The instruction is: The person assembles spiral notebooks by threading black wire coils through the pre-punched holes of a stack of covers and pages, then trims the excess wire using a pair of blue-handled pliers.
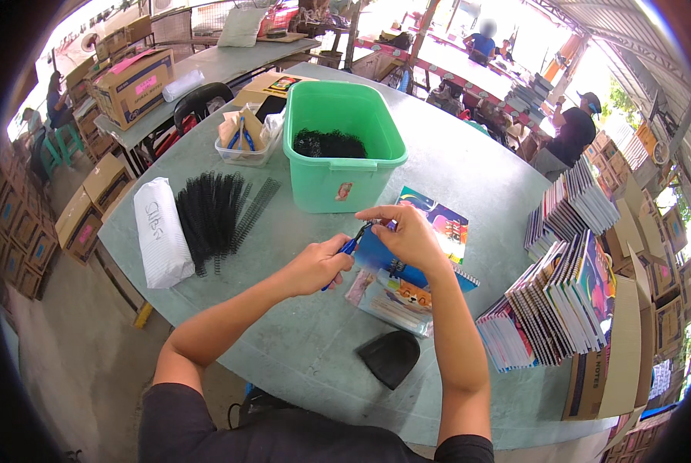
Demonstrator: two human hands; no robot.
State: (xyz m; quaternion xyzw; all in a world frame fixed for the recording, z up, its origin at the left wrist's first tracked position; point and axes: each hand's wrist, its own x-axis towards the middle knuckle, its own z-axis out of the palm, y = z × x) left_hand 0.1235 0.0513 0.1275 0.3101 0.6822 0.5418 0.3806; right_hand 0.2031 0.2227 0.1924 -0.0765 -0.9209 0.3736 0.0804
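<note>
My left hand (317, 267) is closed around blue-handled pliers (348, 247), whose dark jaws reach up toward the fingers of my right hand. My right hand (409, 233) is bent over the upper left end of a blue-covered spiral notebook (430, 272) and grips it there; the fingers hide part of the binding. Under and beside it lie a notebook with a cartoon animal cover (403, 299) and one with a purple and teal cover (446, 222). A flat black piece with one rounded end (389, 359) rests nearer to me.
A green bin (345, 185) holds black coils. Left of it are a pile of black spiral coils (213, 216), a white wrapped package (162, 235) and a clear tub (241, 157) with tools. Stacked notebooks (550, 305) and an open carton (619, 363) stand right. Other people sit farther off.
</note>
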